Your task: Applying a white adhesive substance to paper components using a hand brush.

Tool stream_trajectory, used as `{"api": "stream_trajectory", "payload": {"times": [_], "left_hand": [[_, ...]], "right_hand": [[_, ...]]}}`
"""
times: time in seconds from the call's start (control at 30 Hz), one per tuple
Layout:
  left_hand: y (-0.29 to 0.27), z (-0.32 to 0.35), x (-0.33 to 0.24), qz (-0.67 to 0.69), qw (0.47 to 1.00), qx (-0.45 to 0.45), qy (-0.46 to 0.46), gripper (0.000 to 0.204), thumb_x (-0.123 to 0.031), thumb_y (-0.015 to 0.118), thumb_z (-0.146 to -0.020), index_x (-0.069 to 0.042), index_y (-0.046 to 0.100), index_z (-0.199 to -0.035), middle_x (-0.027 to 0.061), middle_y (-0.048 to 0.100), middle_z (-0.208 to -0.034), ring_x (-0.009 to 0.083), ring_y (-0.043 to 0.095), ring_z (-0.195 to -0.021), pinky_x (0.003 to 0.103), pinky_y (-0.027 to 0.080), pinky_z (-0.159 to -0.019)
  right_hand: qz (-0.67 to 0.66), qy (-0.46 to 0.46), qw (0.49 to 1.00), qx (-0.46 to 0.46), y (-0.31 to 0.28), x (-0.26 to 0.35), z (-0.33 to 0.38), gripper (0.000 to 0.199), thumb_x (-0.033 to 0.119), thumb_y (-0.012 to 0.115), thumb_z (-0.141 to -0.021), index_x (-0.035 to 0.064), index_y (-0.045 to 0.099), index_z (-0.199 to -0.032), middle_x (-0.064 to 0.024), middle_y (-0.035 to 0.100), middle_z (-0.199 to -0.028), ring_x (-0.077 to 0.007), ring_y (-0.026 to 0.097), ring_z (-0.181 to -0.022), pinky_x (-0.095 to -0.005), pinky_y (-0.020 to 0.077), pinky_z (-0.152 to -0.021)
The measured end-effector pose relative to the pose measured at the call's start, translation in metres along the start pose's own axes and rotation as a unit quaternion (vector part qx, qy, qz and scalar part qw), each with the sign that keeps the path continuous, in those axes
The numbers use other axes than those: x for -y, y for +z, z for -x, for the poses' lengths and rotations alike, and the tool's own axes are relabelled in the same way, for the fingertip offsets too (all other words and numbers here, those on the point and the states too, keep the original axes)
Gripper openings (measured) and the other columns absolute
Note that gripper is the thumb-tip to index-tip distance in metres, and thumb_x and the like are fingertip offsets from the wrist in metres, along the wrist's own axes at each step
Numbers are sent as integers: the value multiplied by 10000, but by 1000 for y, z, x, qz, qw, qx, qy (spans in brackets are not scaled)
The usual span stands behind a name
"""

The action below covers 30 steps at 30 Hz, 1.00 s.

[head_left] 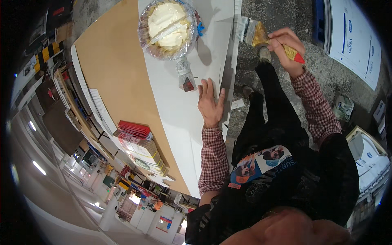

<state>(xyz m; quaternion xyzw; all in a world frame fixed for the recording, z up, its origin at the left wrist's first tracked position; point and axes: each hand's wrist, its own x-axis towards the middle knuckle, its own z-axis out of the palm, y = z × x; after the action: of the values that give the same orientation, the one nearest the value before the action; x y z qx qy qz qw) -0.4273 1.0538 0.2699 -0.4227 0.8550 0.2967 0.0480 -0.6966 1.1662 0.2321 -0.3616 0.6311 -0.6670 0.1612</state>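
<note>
My left hand (pixel 210 105) lies flat on a white sheet (pixel 179 118) along the table's edge, fingers spread and holding nothing. In my right hand (pixel 288 49), off the table's right side and over the floor, is a wide paintbrush (pixel 259 35). Its yellow handle ends in a red tip, and its bristle end points left toward the table. A round tub lined with clear plastic (pixel 143 29) holds thick, cream-coloured paste (pixel 165 18), with a flat strip across its top. Between the tub and my left hand lies a plastic-wrapped tool (pixel 184 75) with a dark red patch.
Tan board (pixel 118 61) covers the table's left part. Toward its near end sits a bundled stack of red and printed packaging (pixel 141 151). White printed boxes (pixel 355 41) stand at right, and a crumpled plastic bag (pixel 343 108) lies on the speckled floor.
</note>
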Motion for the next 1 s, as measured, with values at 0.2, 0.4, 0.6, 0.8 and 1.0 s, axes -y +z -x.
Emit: {"api": "stream_trajectory", "payload": {"times": [0.2,0.4,0.6,0.8,1.0], "left_hand": [[-6,-4,4,24,1000,0,8,539,-345,567,-892,41,498,-1262,290,460,-1296,426,401,-1256,411,320,-1053],[-8,-6,8,19,999,0,26,529,-308,586,-880,56,495,-1253,310,463,-1278,454,421,-1220,433,332,-1040],[-6,-7,6,7,999,1,36,528,-282,602,-864,67,491,-1244,334,462,-1260,502,445,-1165,461,354,-1018],[-3,-6,5,-10,999,-20,48,535,-308,595,-867,61,495,-1241,332,468,-1253,514,457,-1144,471,373,-999],[7,-2,3,-42,998,-17,51,578,-361,579,-870,52,471,-1260,338,447,-1266,558,445,-1121,488,413,-947]], "right_hand": [[67,-39,996,39,12,-8,12,95,49,653,-829,-16,615,-770,-111,611,-888,-158,619,-772,-262,503,-650],[43,-41,996,69,13,14,23,87,45,661,-811,-20,623,-769,-119,616,-863,-167,622,-762,-264,504,-656],[62,-16,996,59,21,-1,38,105,83,674,-812,-9,636,-774,-117,619,-837,-154,619,-748,-256,501,-643],[-22,38,997,66,21,24,67,93,77,667,-822,-3,636,-785,-105,611,-825,-142,594,-725,-251,469,-629],[41,-20,997,68,24,13,57,79,34,663,-806,-14,617,-764,-94,607,-818,-146,596,-725,-250,460,-614]]}}
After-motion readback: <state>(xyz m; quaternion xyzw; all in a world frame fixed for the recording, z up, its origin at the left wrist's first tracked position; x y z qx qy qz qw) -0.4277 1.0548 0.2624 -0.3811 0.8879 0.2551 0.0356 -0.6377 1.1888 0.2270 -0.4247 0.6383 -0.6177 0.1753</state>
